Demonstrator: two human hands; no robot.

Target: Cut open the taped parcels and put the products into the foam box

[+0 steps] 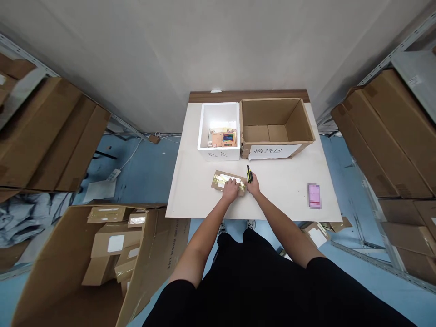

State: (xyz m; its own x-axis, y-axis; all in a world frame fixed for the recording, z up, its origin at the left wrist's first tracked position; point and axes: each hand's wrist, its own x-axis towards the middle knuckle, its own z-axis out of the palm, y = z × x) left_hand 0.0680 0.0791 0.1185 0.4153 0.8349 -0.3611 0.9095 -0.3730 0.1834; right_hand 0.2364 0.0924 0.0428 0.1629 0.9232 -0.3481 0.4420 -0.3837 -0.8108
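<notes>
A small cardboard parcel (215, 181), with a white label and shiny clear tape, lies on the table near its front edge. My left hand (230, 190) rests on top of it, fingers bent over the label and holding it down. In my right hand (253, 185) is a black and yellow box cutter (250, 173), pointing up and away from me at the parcel's right end. Whether its blade is out, I cannot make out.
Behind the parcel, a white foam box (219, 154) holds several small packages, beside an open cardboard box (277, 125) with a paper sign. A blurred pink item (314, 196) lies on the white table (190, 181) at right. At left a large carton (47, 268) holds several parcels.
</notes>
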